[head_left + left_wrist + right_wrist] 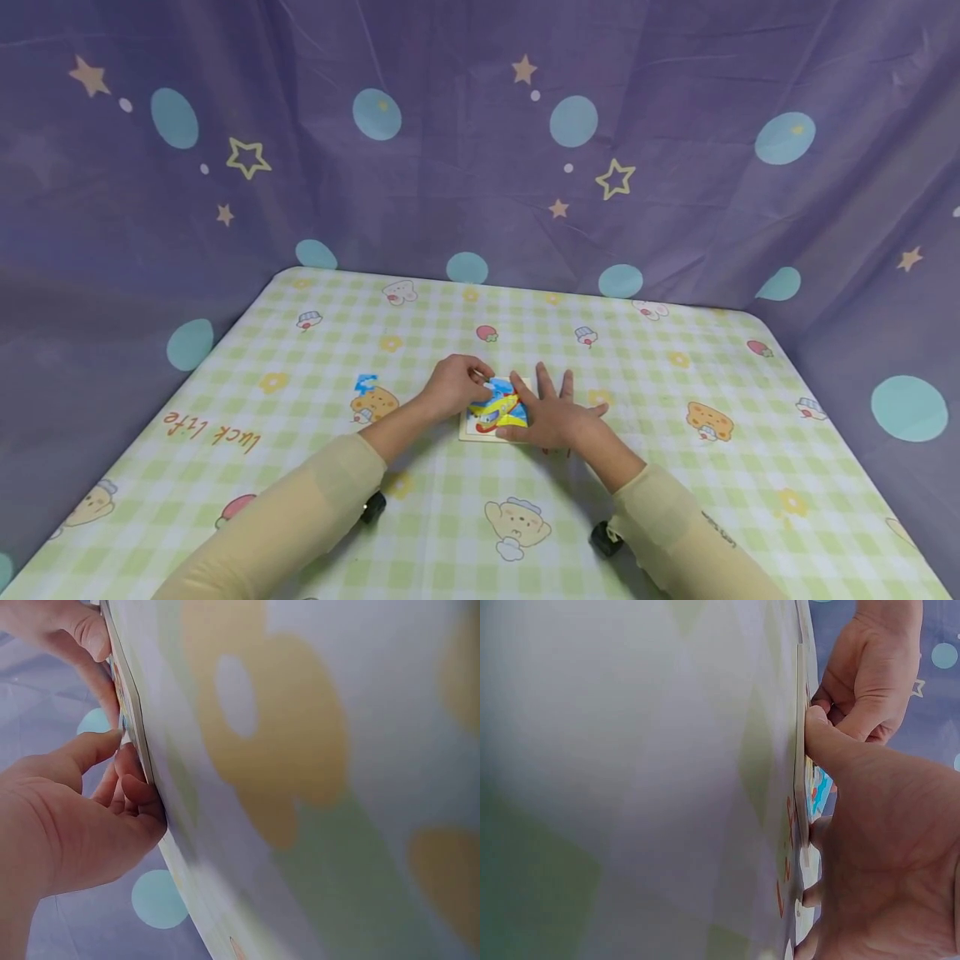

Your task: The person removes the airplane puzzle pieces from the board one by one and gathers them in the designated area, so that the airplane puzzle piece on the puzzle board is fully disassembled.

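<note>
A small wooden jigsaw puzzle with a blue, yellow and red picture, looking like an aeroplane, lies flat on the table in a pale frame. At its upper left, my left hand pinches a puzzle piece between thumb and fingers; the fingers mostly cover the piece. The left wrist view shows that hand low at the board's edge. My right hand rests on the right side of the puzzle, fingers spread. Its thumb touches the frame in the right wrist view. A loose blue puzzle piece lies left of the board.
The table wears a green-and-white checked cloth printed with cartoon figures. A purple curtain with stars and dots hangs behind the table and on both sides. Dark devices sit below the forearms at the wrists.
</note>
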{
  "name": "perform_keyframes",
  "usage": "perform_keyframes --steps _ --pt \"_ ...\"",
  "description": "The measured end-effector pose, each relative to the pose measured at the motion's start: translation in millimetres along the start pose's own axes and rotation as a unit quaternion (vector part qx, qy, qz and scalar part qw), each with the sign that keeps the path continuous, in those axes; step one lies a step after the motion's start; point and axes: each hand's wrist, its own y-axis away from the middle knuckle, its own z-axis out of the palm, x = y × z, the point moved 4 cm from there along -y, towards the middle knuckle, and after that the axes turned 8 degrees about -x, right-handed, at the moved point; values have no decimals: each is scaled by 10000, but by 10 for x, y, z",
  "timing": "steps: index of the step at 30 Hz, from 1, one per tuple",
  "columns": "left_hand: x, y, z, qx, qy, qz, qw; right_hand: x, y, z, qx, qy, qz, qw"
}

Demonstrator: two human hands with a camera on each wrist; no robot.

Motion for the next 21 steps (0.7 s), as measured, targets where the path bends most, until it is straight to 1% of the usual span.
perform_keyframes --steps 5,13,17,21 --pt "1 7 -12 13 73 -47 10000 -3 4 -3 12 -25 16 10000" --pt "-64 -26 -26 -37 510 -159 9986 -7 3 -3 44 -14 19 10000" --pt "-102 -31 -62 26 698 -213 9973 -13 -5 0 50 7 23 10000" --pt "-117 -25 -110 139 767 -220 9967 -16 0 3 55 27 49 10000"
